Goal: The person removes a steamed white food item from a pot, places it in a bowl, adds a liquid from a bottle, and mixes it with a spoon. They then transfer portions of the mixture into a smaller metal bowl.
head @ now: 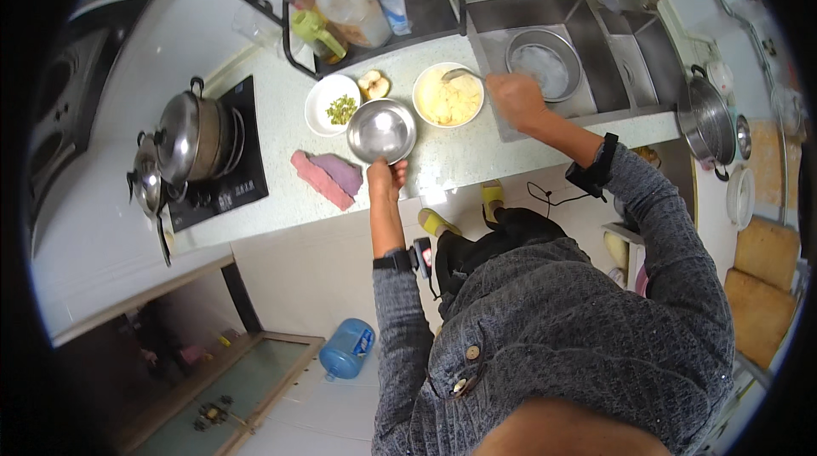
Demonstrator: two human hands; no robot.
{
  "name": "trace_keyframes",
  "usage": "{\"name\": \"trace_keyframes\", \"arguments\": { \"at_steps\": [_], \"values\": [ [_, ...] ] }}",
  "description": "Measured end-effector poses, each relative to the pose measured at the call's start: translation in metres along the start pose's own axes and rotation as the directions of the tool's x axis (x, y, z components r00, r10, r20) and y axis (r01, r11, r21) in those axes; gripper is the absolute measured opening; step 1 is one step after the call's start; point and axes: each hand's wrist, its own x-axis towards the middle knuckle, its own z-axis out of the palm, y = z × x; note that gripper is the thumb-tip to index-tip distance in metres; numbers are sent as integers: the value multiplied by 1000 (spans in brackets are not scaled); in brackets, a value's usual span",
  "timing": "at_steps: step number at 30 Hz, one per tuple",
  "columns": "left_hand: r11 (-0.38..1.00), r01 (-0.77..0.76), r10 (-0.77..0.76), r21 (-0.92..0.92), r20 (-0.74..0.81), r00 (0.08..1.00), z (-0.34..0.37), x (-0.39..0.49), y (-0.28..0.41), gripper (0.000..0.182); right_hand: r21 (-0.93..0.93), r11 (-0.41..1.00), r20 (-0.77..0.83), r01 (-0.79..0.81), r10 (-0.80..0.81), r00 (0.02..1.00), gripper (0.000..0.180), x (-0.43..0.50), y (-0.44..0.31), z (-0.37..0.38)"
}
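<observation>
My left hand (385,179) grips the near rim of a shiny metal bowl (382,131) on the counter, and nothing shows inside it. In my right hand (518,101) is a metal spoon (461,73), its head over a white bowl (417,103) of pale yellow mash (448,98). To the left of the metal bowl sits another white bowl (315,105) with chopped green pieces (342,110) in it. A cut apple half (374,84) lies behind the metal bowl. Pink and purple cloths (327,179) lie on the counter by my left hand.
At left, a lidded steamer pot (191,136) stands on a black induction cooktop (246,181), beside a lidded pan (148,175). A black rack (290,41) holds several bottles behind the bowls. The steel sink (577,112) holds a metal basin (576,66). A blue water jug (348,349) lies on the floor.
</observation>
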Motion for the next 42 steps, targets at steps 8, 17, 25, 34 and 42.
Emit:
{"name": "trace_keyframes", "arguments": {
  "at_steps": [8, 17, 25, 34, 42],
  "values": [
    [679, -540, 609, 497, 29, 792, 93, -89, 89, 25, 167, 977, -4, -132, 134, 991, 13, -30, -27, 28],
    [-351, -594, 840, 724, 524, 142, 290, -127, 56, 46, 295, 948, -113, -117, 156, 981, 16, -50, -38, 42],
    [-466, -552, 824, 691, 566, 13, 324, -126, 48, 58, 757, 571, 60, -316, 421, 905, 30, -46, -28, 24],
    [479, -776, 803, 411, 152, 576, 215, -133, 77, 46, 136, 988, -199, -73, 99, 975, 26, -41, -5, 23],
    [977, -214, 214, -17, 71, 974, 19, -91, 78, 36, -162, 981, -178, 109, -137, 974, 27, -12, 6, 17]
  ]
}}
